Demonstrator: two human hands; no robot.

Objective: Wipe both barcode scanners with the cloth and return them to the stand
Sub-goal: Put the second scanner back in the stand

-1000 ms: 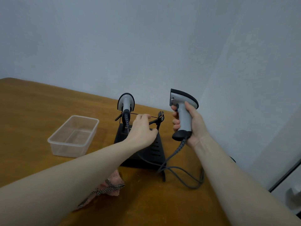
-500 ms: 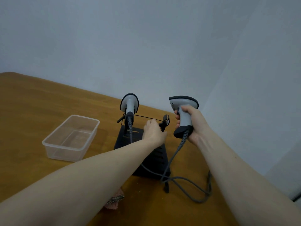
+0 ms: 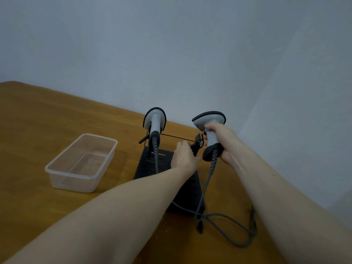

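Held scanner: your right hand (image 3: 222, 141) wraps its fingers round the grey handle of the barcode scanner (image 3: 209, 130), head up, raised just right of the stand's right cradle.
Right-hand grip: fingers curled tight on the handle; the black butt end shows below your fist.
Held scanner cable: the coiled cable (image 3: 206, 185) drops from the butt end, runs down past the stand and loops on the table at the right.
Right cradle: your left hand (image 3: 183, 157) reaches the black cradle clip (image 3: 198, 142); the fingertips touch it, but you cannot tell whether they pinch it, as the hand hides them.
Docked scanner: the second barcode scanner (image 3: 154, 121) sits upright in the left cradle, its cable hanging down over the base.
Stand: the black stand (image 3: 150, 168) rests on the table, with a thin bar joining the two cradles; your left forearm crosses its base.
Container: a clear plastic container (image 3: 81, 162) sits on the table, left of the stand and apart from it.
Surface: wooden table (image 3: 38, 119), set against a pale wall.
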